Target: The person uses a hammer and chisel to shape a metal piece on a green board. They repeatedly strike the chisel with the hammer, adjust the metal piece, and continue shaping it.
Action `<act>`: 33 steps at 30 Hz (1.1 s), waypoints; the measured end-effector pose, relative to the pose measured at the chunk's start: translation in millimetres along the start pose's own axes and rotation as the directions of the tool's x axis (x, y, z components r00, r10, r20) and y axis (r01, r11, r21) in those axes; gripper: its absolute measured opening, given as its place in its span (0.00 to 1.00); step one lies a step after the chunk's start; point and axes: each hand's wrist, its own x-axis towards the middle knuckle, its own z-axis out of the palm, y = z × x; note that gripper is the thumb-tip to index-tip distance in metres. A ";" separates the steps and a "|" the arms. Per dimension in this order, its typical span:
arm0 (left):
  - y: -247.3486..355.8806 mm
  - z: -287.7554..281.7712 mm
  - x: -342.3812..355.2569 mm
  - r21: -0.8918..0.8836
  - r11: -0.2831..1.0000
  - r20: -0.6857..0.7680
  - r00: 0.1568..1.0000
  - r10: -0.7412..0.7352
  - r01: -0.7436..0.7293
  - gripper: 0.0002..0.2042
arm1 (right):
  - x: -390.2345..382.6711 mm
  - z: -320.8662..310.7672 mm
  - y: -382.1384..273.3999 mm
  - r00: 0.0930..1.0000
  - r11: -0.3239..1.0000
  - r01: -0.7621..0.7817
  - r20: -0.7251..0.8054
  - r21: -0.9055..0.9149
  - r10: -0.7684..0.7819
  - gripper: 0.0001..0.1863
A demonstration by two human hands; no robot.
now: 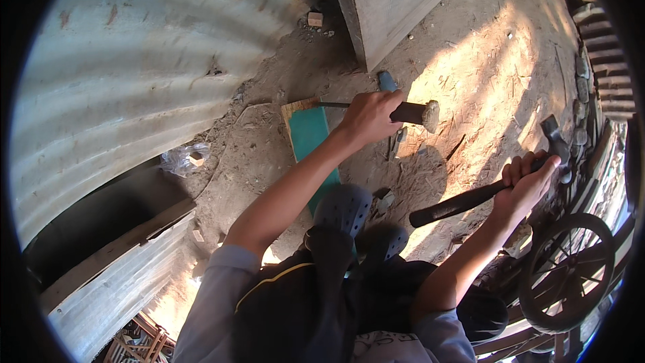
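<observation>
My left hand (369,114) is closed on a chisel (415,114) with a dark handle and a frayed, flattened end; its narrow blade reaches left to the top edge of a teal board (306,131) lying on the ground. A small blue-grey object (387,82) is just beyond that hand. My right hand (527,185), at the right, grips a hammer by its long black handle (450,207) close below the steel head (556,134). My feet in grey perforated clogs (342,208) are over the board's lower part.
A corrugated metal wall (121,60) curves along the left, above a dark recess edged by a plank (114,255). A pale panel (390,7) stands at the top. At the right are a spoked wheel (571,262) and stacked scrap (605,74). Sunlit dirt ground (484,74) surrounds my work.
</observation>
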 end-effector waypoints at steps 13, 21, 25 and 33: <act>-4.2 5.8 -6.6 0.088 0.995 0.058 0.998 0.034 -0.039 0.17 | -5.0 -13.4 31.5 0.938 0.971 -0.080 0.312 -0.226 0.150 0.19; 5.5 -19.4 -6.7 0.062 0.997 0.139 0.990 0.037 -0.046 0.08 | 10.7 -28.8 -29.9 0.998 1.000 0.021 -0.056 -0.024 -0.022 0.19; 13.5 -34.5 -10.2 0.023 0.997 0.311 0.949 0.056 -0.067 0.10 | 6.0 -36.2 -11.8 0.998 0.999 -0.030 0.062 -0.037 0.033 0.19; 3.1 -41.0 -15.1 -0.039 0.997 0.225 0.972 0.074 -0.067 0.10 | -4.3 -28.1 2.3 0.987 0.994 -0.060 0.142 -0.093 0.073 0.20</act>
